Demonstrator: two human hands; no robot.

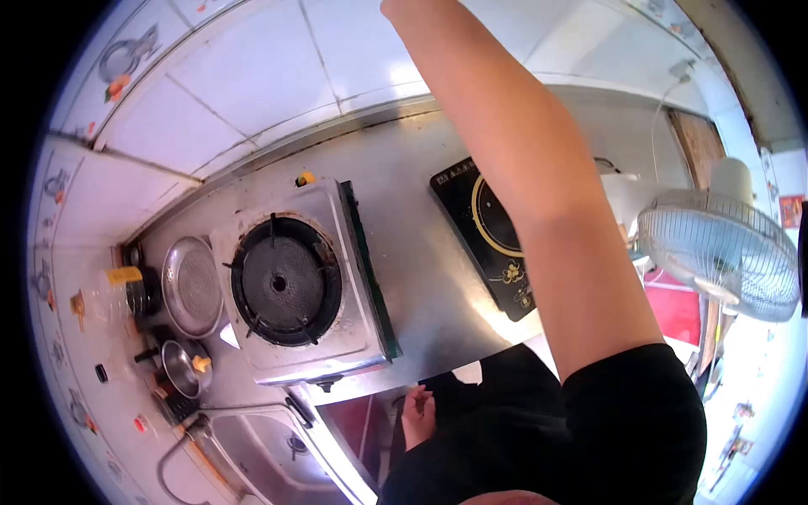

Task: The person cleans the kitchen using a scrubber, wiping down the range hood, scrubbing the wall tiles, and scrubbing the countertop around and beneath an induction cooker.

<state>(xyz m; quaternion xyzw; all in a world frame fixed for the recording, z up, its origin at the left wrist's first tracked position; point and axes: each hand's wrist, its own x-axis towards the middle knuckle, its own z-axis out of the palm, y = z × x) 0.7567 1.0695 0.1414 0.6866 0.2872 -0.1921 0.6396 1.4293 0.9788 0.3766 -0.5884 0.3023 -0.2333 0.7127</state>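
My right arm (539,185) stretches up across the frame, over the black induction cooktop (505,282). Its hand lies beyond the top edge, so what it holds or touches is hidden. Low in the middle, my left hand (418,414) hangs in front of the counter edge, near the sink. Its fingers are loosely curled in, and nothing shows in them. The gas stove (362,345), with its round black burner (286,282), stands on the steel counter (404,227), left of my right arm.
A metal plate (194,286) and a small pan (185,370) sit left of the stove, by a clear plastic bottle (105,299). The steel sink (252,438) is at lower left. A fan (715,252) stands at right. White tiled wall (244,71) runs behind the counter.
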